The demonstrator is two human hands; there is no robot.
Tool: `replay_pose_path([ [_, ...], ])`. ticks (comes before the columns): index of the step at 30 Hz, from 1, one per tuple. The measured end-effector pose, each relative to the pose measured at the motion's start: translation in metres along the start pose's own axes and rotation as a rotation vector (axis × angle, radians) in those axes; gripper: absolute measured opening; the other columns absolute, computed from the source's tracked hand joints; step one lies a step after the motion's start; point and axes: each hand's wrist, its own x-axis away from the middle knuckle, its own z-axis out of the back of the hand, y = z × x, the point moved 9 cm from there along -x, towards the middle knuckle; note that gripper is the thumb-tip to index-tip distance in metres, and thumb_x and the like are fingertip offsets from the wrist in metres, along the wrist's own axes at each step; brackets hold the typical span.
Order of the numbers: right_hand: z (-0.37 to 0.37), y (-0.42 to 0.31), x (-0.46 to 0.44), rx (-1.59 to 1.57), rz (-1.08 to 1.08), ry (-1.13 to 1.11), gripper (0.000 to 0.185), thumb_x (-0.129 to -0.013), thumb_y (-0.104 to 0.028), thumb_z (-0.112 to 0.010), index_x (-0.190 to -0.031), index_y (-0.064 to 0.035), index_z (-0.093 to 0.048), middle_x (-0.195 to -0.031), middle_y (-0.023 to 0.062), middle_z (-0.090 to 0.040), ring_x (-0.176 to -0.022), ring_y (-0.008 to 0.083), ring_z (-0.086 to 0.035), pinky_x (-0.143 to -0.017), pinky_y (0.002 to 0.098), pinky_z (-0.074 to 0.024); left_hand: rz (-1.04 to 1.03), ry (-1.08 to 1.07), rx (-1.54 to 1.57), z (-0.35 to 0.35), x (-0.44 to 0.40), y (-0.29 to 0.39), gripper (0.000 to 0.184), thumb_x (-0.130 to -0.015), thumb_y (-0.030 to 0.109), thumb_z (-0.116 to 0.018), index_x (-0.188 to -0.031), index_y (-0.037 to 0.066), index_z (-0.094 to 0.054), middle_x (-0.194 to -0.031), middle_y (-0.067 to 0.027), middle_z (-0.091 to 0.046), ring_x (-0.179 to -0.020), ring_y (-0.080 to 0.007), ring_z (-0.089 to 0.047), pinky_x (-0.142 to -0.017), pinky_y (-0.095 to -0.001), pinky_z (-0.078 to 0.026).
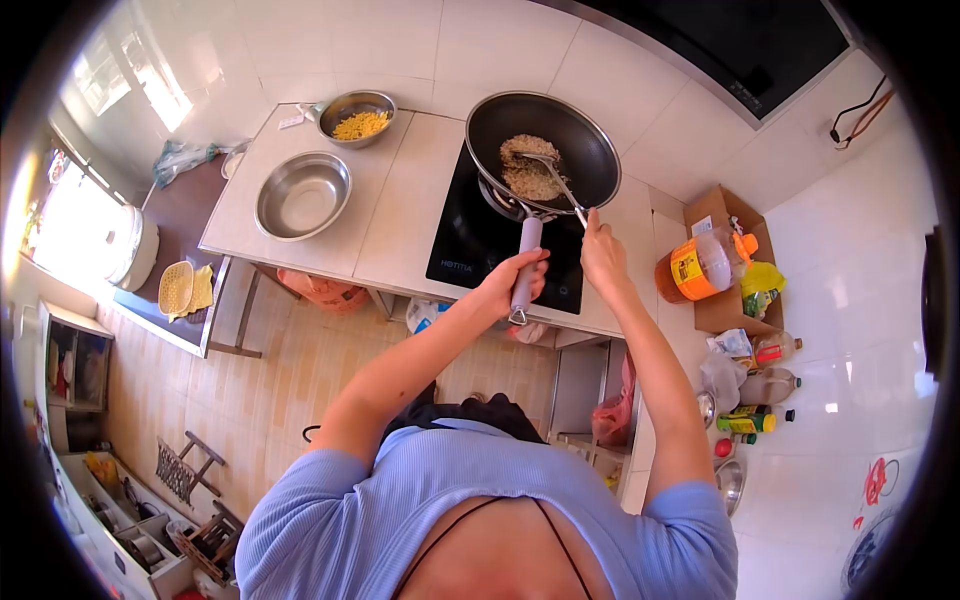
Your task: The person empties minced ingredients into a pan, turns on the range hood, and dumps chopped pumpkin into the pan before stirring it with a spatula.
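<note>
A dark wok (590, 160) tilts over the black cooktop (462, 225). My left hand (508, 282) is closed around its pale purple handle (530, 236). In my right hand (602, 256) is the handle of a metal spatula (571, 192), whose head rests in the wok among tan, crumbly food (530, 183). That food lies in two clumps with dark liquid between them; I cannot tell exactly what it is. To the left, a steel bowl (303, 196) and a smaller metal bowl (327, 123) with yellow corn-like kernels (361, 125) stand on the white counter.
At the right are a cardboard box (712, 212), a large oil jug (690, 268) and several bottles (768, 385). A range hood (730, 45) hangs above. On the left, a dark table (190, 215) holds a white cooker (135, 250) and a yellow basket (176, 288).
</note>
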Motion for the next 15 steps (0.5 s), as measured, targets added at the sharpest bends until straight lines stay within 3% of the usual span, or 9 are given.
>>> replay_pose_path([
  [1,0.013,0.004,0.003,-0.048,-0.013,-0.002,0.054,-0.078,-0.001,-0.049,-0.129,-0.0011,-0.032,-0.088,0.0236,-0.053,-0.074,0.0387,-0.058,-0.063,0.0430,-0.0493,0.058,-0.107,0.066,0.001,-0.009,-0.003,0.019,-0.087,0.017,-0.053,-0.102,0.007,-0.048,-0.068,-0.0010,-0.052,-0.055,-0.0079,-0.050,-0.045,-0.0198,-0.041],
  [2,0.028,0.009,0.012,-0.099,-0.028,-0.007,0.053,-0.079,-0.003,-0.049,-0.129,-0.0019,-0.033,-0.088,0.0231,-0.054,-0.074,0.0389,-0.058,-0.064,0.0433,-0.0492,0.009,0.176,0.020,-0.001,0.001,-0.004,0.011,-0.086,0.012,-0.053,-0.096,0.009,-0.048,-0.054,0.0058,-0.035,-0.042,-0.0015,-0.031,-0.035,-0.0166,-0.026],
  [6,0.058,0.050,0.046,-0.315,-0.038,0.041,0.047,-0.082,-0.009,-0.051,-0.127,-0.0061,-0.037,-0.096,0.0228,-0.055,-0.082,0.0396,-0.056,-0.071,0.0437,-0.0459,-0.058,0.093,-0.282,0.029,0.008,0.002,0.008,-0.084,0.008,-0.053,-0.089,0.010,-0.047,-0.054,0.0063,-0.033,-0.040,-0.0009,-0.029,-0.034,-0.0170,-0.024],
  [10,0.085,0.077,0.069,-0.454,-0.004,0.015,0.042,-0.082,-0.011,-0.053,-0.123,-0.0046,-0.043,-0.102,0.0224,-0.056,-0.092,0.0356,-0.056,-0.078,0.0370,-0.0432,-0.126,0.234,-0.510,0.045,0.021,0.007,0.010,-0.082,0.008,-0.055,-0.086,0.010,-0.046,-0.054,0.0063,-0.033,-0.039,-0.0019,-0.028,-0.034,-0.0182,-0.023],
  [15,0.083,0.088,0.085,-0.483,0.030,0.036,0.041,-0.082,-0.010,-0.053,-0.121,-0.0038,-0.043,-0.095,0.0228,-0.057,-0.086,0.0383,-0.055,-0.074,0.0408,-0.0438,-0.159,0.327,-0.644,0.027,0.024,0.005,0.012,-0.080,0.007,-0.056,-0.084,0.010,-0.045,-0.054,0.0050,-0.036,-0.039,-0.0027,-0.031,-0.034,-0.0191,-0.024],
])
